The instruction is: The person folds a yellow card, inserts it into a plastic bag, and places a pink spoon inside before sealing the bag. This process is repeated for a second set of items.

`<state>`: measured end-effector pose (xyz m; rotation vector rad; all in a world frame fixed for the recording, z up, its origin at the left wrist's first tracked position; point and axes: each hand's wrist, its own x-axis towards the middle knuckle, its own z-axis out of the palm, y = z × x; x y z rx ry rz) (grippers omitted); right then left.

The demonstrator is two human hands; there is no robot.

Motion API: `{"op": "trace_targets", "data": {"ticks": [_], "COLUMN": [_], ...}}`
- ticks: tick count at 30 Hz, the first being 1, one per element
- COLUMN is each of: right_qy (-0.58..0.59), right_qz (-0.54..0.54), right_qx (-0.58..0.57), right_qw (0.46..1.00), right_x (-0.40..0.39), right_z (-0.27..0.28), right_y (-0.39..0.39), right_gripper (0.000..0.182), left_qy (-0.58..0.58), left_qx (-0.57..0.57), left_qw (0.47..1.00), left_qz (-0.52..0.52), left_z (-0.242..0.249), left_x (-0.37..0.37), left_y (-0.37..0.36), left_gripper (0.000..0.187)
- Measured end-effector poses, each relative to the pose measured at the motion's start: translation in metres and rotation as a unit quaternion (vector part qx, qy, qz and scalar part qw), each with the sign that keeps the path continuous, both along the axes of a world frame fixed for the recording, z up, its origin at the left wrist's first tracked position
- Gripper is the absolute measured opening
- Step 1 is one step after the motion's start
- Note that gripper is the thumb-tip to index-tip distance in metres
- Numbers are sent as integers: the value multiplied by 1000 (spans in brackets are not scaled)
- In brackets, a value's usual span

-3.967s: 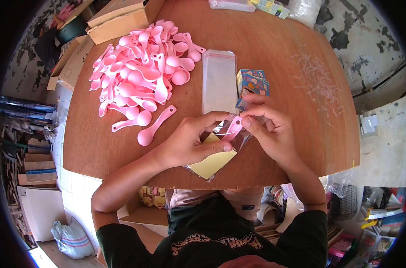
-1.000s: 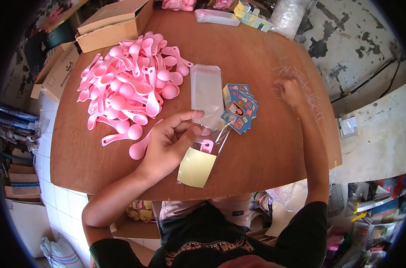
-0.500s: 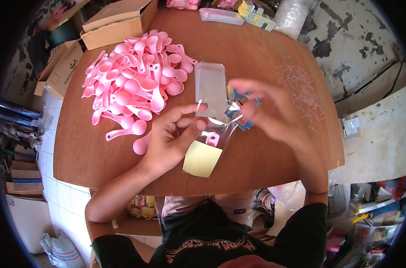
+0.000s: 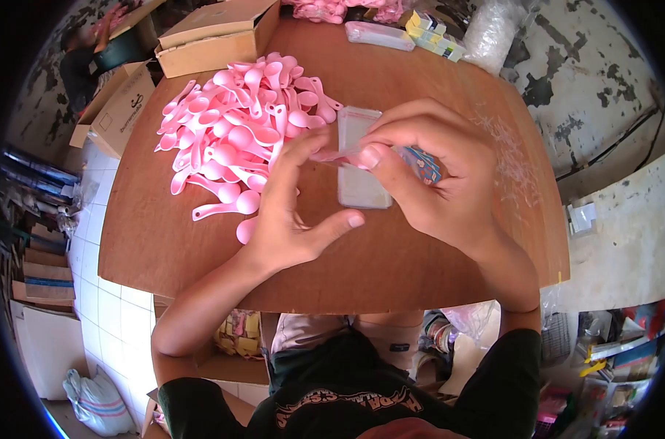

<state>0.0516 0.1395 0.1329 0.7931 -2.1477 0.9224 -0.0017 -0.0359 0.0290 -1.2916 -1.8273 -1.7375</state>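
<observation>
In the middle of the table, my right hand (image 4: 442, 161) pinches a clear plastic bag (image 4: 338, 157) between thumb and fingers. The bag is seen nearly edge-on, and something pinkish shows in it. My left hand (image 4: 285, 208) is at the bag's left end, with its thumb spread well away from its fingers. Whether those fingertips touch the bag is hard to tell. Beneath the bag lies a stack of clear plastic bags (image 4: 363, 189). Blue printed cards (image 4: 423, 165) are partly hidden behind my right hand. Left of my hands is a heap of pink spoons (image 4: 226, 139).
Cardboard boxes (image 4: 214, 36) stand at the back left. Small yellow-and-white boxes (image 4: 435, 36) and a plastic roll (image 4: 490, 36) are at the back. Thin clear strips (image 4: 512, 157) lie scattered on the right. Another person (image 4: 80, 66) is at the far left.
The bag has been lifted and turned from flat, yellow card facing up, to nearly edge-on. My right hand has closed on it, and my left thumb has come off it.
</observation>
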Motion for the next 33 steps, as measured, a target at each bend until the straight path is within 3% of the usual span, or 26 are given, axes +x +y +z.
{"op": "trace_targets", "data": {"ticks": [1,3,4,6,7,9,13,18,20,25,27,33], "right_qy": [0,-78,-77,-314,-312,-389,-395,-427,-425,-433,-417,-370], "right_qz": [4,-10,-10,-23,-23,25,82,10,4,18,14,16], "right_qx": [2,-38,-39,-146,-146,-295,-317,-316,-325,-316,-328,-351], "right_qw": [1000,996,996,938,938,872,859,847,845,844,847,860], "right_x": [0,3,5,9,10,13,25,35,37,41,40,39], "right_z": [0,-3,-4,-6,-10,-22,-59,-79,-82,-90,-95,-106], "right_y": [0,1,2,4,6,14,29,33,36,41,41,46], "right_gripper": [8,8,8,15,15,23,28,21,19,17,16,14], "left_qy": [0,-158,-181,-237,-293,-325,-342,-359,-352,-390,-322,-285], "left_qx": [2,-8,6,-51,-105,-106,-99,-155,-46,-36,-56,-61], "left_qw": [1000,981,974,958,935,925,918,901,914,901,935,953], "left_qz": [4,-113,-138,-155,-170,-167,-176,-189,-198,-186,-140,-89], "left_z": [-2,-8,-5,-2,-1,-2,-11,-13,-17,-20,-22,-25], "left_x": [2,8,11,13,14,15,13,17,19,9,7,9], "left_y": [2,6,8,5,4,7,11,17,21,15,15,17], "left_gripper": [78,70,55,49,43,36,42,42,35,21,15,15]}}
